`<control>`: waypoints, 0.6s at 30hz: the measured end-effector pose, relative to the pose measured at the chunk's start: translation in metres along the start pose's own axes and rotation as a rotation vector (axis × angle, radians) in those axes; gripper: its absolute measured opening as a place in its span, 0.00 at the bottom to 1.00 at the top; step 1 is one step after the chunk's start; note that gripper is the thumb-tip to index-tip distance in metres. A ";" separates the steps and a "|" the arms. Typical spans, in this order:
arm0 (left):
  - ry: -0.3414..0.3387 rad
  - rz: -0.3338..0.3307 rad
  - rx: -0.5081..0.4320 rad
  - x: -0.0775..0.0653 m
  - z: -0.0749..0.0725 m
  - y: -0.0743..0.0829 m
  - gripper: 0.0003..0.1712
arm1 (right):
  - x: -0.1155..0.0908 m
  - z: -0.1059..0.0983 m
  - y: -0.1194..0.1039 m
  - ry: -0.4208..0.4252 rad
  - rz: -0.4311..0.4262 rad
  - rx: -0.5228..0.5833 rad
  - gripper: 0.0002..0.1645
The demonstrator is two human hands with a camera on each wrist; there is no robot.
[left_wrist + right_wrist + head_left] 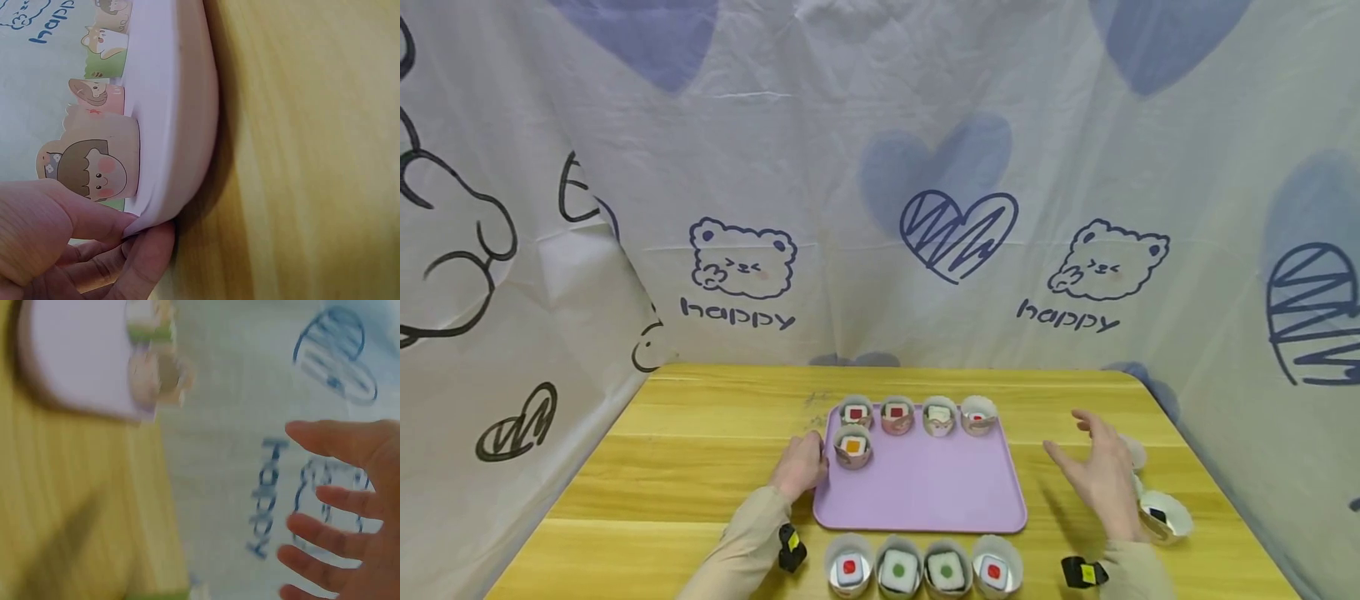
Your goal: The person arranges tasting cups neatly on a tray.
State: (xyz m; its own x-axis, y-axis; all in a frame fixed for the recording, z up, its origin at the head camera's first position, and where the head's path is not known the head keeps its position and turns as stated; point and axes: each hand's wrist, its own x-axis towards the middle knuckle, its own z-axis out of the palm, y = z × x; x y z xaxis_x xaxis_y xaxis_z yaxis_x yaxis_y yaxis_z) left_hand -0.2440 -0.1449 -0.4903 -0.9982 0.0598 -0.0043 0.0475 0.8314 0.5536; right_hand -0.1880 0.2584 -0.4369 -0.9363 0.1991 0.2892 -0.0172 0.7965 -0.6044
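A lilac tray [940, 504] lies on the wooden table, holding several decorated paper cups, each with a small square cake. Four-in-a-row is avoided here: cups line its far edge, and a cup with an orange-dotted cake [853, 447] sits at its left side. My left hand [801, 467] pinches the tray's left rim between thumb and fingers, clearly seen in the left wrist view. To the right of the tray, my right hand [1101, 479] hovers above the table with fingers spread and holds nothing. Behind it stands a paper cup with a dark-centred cake [1165, 515].
Along the tray's near side stand several more paper cups, among them a cake with a red dot [850, 569] and one with a green dot [898, 571]. Another pale cup [1135, 452] is partly hidden behind my right hand. A printed cloth [850, 275] hangs behind the table.
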 end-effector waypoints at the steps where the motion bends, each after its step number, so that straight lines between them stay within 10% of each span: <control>1: 0.000 0.000 0.001 0.000 0.001 0.001 0.02 | -0.001 -0.001 0.007 0.034 0.019 -0.025 0.41; 11: 0.003 0.004 0.007 0.000 0.001 0.000 0.02 | -0.001 -0.010 0.047 0.037 0.297 -0.180 0.43; 18: 0.003 0.001 0.007 0.000 0.001 0.001 0.02 | 0.000 -0.008 0.062 0.003 0.345 -0.237 0.46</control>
State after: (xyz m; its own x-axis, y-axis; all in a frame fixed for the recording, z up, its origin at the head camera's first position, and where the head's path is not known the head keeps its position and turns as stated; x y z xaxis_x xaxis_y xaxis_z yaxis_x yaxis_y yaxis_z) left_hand -0.2442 -0.1438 -0.4904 -0.9982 0.0592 -0.0008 0.0491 0.8351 0.5478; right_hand -0.1860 0.3126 -0.4684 -0.8721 0.4787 0.1019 0.3788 0.7921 -0.4787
